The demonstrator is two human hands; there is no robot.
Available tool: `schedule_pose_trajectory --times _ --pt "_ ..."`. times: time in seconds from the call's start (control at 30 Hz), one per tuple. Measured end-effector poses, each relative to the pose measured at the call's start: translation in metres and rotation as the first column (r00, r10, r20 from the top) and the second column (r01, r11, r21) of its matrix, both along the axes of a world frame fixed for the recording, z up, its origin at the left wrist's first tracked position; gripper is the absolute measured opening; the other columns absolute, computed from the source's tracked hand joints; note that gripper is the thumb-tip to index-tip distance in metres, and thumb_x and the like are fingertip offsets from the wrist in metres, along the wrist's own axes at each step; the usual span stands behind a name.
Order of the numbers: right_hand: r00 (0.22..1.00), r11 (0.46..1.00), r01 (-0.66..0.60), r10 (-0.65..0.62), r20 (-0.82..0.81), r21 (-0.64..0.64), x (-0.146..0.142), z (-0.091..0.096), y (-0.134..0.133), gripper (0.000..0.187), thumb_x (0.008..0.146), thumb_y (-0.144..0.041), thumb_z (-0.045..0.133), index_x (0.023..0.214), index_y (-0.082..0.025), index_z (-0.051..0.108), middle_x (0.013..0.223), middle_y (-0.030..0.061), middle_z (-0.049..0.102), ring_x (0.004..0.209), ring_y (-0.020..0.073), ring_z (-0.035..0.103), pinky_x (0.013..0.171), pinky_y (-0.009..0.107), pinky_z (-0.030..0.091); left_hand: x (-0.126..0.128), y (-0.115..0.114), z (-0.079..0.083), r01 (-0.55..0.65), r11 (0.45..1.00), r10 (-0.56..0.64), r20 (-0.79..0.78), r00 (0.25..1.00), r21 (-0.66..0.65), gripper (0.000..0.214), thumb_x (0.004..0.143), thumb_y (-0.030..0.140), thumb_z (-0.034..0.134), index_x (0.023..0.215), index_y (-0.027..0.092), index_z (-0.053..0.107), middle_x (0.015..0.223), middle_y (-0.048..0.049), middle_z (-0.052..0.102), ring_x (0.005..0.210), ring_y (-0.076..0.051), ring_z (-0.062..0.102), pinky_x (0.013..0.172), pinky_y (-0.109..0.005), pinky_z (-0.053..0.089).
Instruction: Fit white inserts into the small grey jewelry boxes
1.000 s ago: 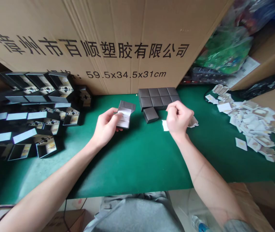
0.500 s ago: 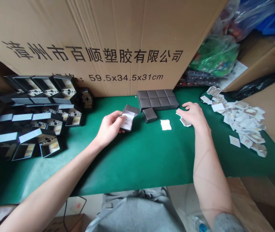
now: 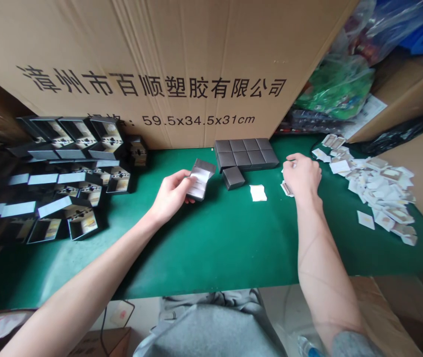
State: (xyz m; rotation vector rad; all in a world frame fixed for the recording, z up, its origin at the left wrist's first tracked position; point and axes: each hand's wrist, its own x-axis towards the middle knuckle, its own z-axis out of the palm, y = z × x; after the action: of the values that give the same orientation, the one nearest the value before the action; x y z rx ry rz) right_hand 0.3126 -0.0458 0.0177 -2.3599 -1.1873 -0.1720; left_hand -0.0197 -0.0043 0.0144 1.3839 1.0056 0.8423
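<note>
My left hand (image 3: 172, 196) is closed on a small dark jewelry box (image 3: 201, 181), its lid raised and its pale lining showing. My right hand (image 3: 302, 176) is curled, fingers bent inward, just above the table. Whatever lies between those fingers is hidden. Directly beneath it a white insert (image 3: 287, 189) with a grey-brown middle partly shows. Between my hands lies a flat white piece (image 3: 258, 193). Near the open box sits one closed dark box (image 3: 233, 177), touching or almost touching a block of several closed boxes (image 3: 246, 153).
Rows of open dark boxes (image 3: 83, 183) stand at the left. A loose heap of white inserts (image 3: 378, 183) covers the table's right side. Behind the green table (image 3: 211, 248) rises a large cardboard carton (image 3: 182, 44). Plastic bags (image 3: 340, 84) are piled at the back right.
My right hand has gone from spread fingers over the white inserts to a curled grip slightly farther right. My left hand still holds the open box. The view has shifted slightly.
</note>
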Motion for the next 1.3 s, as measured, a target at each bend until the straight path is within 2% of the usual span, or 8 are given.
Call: schedule_pose_trajectory --times 0.13,0.23,0.4,0.53,0.63,0.83,1.0,1.3 --pt "1.0 0.921 0.0 -0.002 0.006 0.39 -0.017 0.01 0.002 0.042 0.094 -0.019 0.032 0.114 -0.015 0.068 0.102 0.0141 0.072 0.1 0.0274 0.069 0.089 0.043 0.051 0.0 0.0 0.001 -0.012 1.0 0.013 0.012 1.0 -0.024 0.021 0.086 0.037 0.061 0.079 0.018 0.059 0.062 0.0019 0.063 0.049 -0.011 0.058 0.044 -0.019 0.046" --pt "0.956 0.814 -0.112 0.244 -0.16 0.57 -0.06 0.01 -0.002 0.039 0.098 -0.023 0.031 0.119 -0.015 0.063 0.097 0.0103 0.072 0.092 0.0217 0.072 0.081 0.036 0.055 -0.001 0.0 0.001 0.02 0.999 -0.02 0.011 1.0 -0.035 0.022 0.086 0.039 0.062 0.08 0.018 0.059 0.062 0.0018 0.064 0.05 -0.011 0.058 0.045 -0.019 0.046" --pt "0.526 0.669 -0.361 0.722 -0.45 0.65 -0.149 -0.012 -0.022 0.027 0.099 -0.037 0.052 0.115 -0.023 0.068 0.1 0.0057 0.075 0.088 0.0191 0.072 0.076 0.032 0.058 0.0 0.002 0.001 -0.01 1.0 0.01 -0.002 1.0 -0.023 0.021 0.085 0.038 0.062 0.079 0.018 0.06 0.061 0.0014 0.063 0.05 -0.012 0.058 0.045 -0.02 0.047" --pt "0.308 0.662 -0.394 0.749 -0.586 0.638 -0.175 -0.027 -0.028 0.03 0.096 -0.041 0.06 0.119 -0.024 0.068 0.1 0.0044 0.074 0.084 0.0174 0.071 0.071 0.031 0.061 0.001 0.004 0.002 -0.048 0.999 0.048 0.019 0.999 -0.016 0.019 0.084 0.036 0.062 0.078 0.018 0.06 0.063 0.0016 0.062 0.051 -0.012 0.057 0.045 -0.021 0.047" --pt "0.23 0.69 -0.34 0.72 -0.655 0.639 -0.171 -0.03 -0.025 0.034 0.093 -0.045 0.063 0.118 -0.022 0.066 0.096 0.0031 0.071 0.075 0.0155 0.07 0.062 0.029 0.061 0.001 0.004 0.001 -0.048 0.999 0.049 0.018 0.999 -0.023 0.019 0.084 0.036 0.062 0.078 0.018 0.06 0.062 0.0018 0.061 0.051 -0.012 0.057 0.044 -0.021 0.047" --pt "0.227 0.697 -0.337 0.712 -0.664 0.633 -0.164 -0.029 -0.021 0.033 0.093 -0.043 0.064 0.119 -0.023 0.066 0.102 0.0051 0.064 0.085 0.0162 0.067 0.073 0.03 0.062 0.001 0.004 0.001 -0.057 0.998 0.057 -0.005 0.998 -0.02 0.018 0.084 0.036 0.062 0.079 0.018 0.06 0.061 0.002 0.062 0.05 -0.013 0.058 0.044 -0.021 0.047" --pt "0.226 0.641 -0.408 0.761 -0.608 0.65 -0.165 -0.025 -0.023 0.027 0.092 -0.034 0.065 0.116 -0.024 0.069 0.107 0.0038 0.058 0.089 0.0148 0.065 0.079 0.029 0.058 0.0 0.005 0.0 -0.057 0.998 0.058 0.023 0.998 -0.009 0.018 0.086 0.034 0.062 0.078 0.018 0.06 0.062 0.0026 0.061 0.05 -0.012 0.057 0.044 -0.02 0.046" --pt "0.398 0.576 -0.607 0.817 -0.417 0.548 -0.165 -0.016 -0.028 0.018 0.094 -0.027 0.06 0.106 -0.021 0.071 0.093 0.0033 0.065 0.073 0.0131 0.055 0.065 0.028 0.048 0.0 0.007 -0.002 -0.081 0.997 0.081 0.071 0.994 -0.006 0.019 0.088 0.032 0.061 0.077 0.017 0.057 0.062 0.0024 0.06 0.048 -0.01 0.055 0.042 -0.019 0.044"
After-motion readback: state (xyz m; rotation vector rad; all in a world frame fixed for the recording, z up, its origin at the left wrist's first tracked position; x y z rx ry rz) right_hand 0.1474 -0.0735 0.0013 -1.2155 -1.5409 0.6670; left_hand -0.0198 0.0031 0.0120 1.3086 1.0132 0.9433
